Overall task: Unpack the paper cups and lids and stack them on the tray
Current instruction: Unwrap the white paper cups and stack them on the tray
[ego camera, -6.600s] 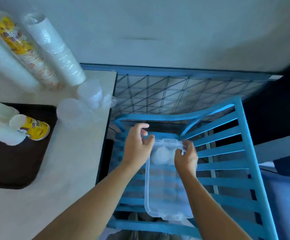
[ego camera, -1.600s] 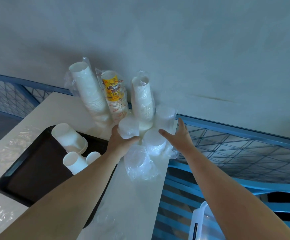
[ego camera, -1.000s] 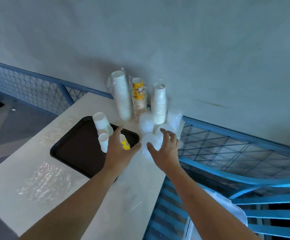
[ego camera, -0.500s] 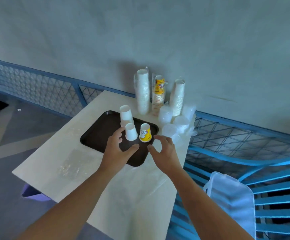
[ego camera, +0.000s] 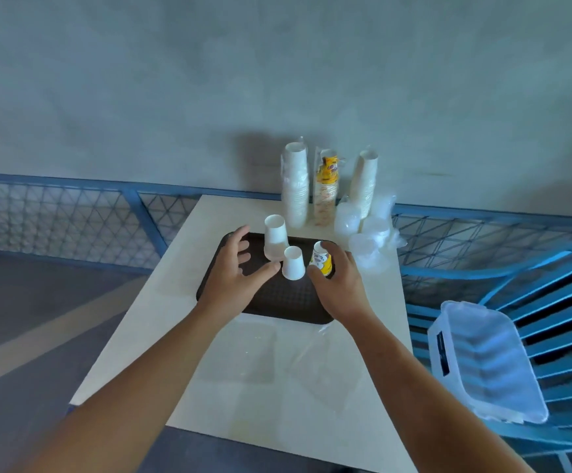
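- Brown-black tray sits mid-way along the pale table. The left hand hovers over the tray's left end, fingers spread and nearly straight, holding nothing. Its thumb tip is just beside the small white cup. A careless sweep would likely tip that cup, which is light and stands mouth-down.
- Tall white cup stands inverted at the tray's far edge, just behind the small one. If either falls, it will probably take the other with it.
- Printed yellow cup stands on the tray, immediately right of the small white cup. The right hand appears to grip it, forefinger over the top and thumb on the near side. Too firm a squeeze could buckle the paper wall, and a slanted lift could clip its neighbour.
- Wrapped cup sleeves, three in number, stand upright against the wall behind the tray and are not yet opened. They are tall and narrow, so a reach over the tray cups risks toppling them.
- Bagged lids are heaped at the table's far right corner, near the edge. Being in slippery film, they could slide off when pulled.
- Clear tub lies on the blue chair, right of the table. A passing right elbow might dislodge it.
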